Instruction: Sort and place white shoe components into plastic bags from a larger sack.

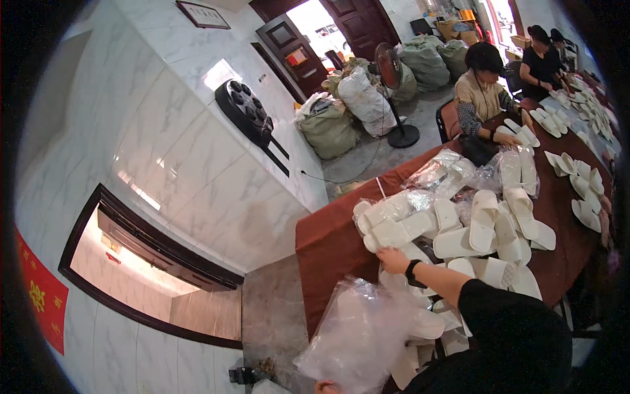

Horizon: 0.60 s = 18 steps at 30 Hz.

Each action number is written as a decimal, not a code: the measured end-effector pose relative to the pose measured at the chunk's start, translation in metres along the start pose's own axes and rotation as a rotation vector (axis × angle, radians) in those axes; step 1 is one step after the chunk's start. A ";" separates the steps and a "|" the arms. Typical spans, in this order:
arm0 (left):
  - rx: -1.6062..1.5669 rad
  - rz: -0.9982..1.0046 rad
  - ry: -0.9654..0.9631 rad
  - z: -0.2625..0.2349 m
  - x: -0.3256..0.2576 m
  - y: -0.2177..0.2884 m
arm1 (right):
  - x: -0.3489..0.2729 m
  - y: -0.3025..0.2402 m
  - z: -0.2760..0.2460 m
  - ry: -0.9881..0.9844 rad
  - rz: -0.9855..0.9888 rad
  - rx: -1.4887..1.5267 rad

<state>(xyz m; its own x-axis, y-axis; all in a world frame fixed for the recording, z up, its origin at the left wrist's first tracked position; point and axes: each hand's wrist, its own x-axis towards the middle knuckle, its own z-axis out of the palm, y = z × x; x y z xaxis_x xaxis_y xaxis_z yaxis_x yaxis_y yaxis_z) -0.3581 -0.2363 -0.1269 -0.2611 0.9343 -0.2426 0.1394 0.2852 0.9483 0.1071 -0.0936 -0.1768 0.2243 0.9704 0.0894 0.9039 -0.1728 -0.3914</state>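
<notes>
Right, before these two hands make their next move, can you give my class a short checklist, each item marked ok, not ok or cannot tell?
1. Right hand at the slippers: ok, its fingers are at the end of a white one.
2. Left hand fully visible: not ok, the lower picture edge cuts it off.
3. Left hand's grip on the translucent plastic bag: cannot tell, though it is at the bag's lower edge.
4. Slippers lying separately: not ok, many overlap in a heap.
5. Co-worker's hand clear of both hands: ok, it is farther along the table.

Rm has wht marble-look walls (197, 190) w/ dk-framed opening (154, 282), grey flr (275, 308), & daylight (314, 23) btwn dk drs (357, 26).
</notes>
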 end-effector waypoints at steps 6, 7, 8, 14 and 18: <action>-0.275 0.039 -0.225 0.032 0.024 0.016 | -0.023 0.057 -0.120 0.369 0.052 0.674; -0.296 0.045 -0.243 0.029 0.023 0.018 | -0.026 0.070 -0.142 0.426 0.120 0.639; -0.322 0.055 -0.243 0.021 0.028 0.014 | -0.031 0.063 -0.176 0.541 -0.092 0.746; -0.298 -0.011 -0.249 0.029 0.030 0.003 | -0.094 0.088 -0.310 0.648 -0.133 0.975; -0.393 0.009 -0.279 0.025 0.009 0.020 | -0.112 0.080 -0.366 0.642 -0.048 0.902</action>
<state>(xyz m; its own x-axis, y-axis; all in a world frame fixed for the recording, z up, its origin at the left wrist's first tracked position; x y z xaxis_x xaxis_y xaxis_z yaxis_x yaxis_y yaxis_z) -0.3333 -0.2165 -0.1150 0.0121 0.9735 -0.2286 -0.2449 0.2245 0.9432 0.2873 -0.2783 0.1172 0.5791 0.6600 0.4786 0.3784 0.3024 -0.8749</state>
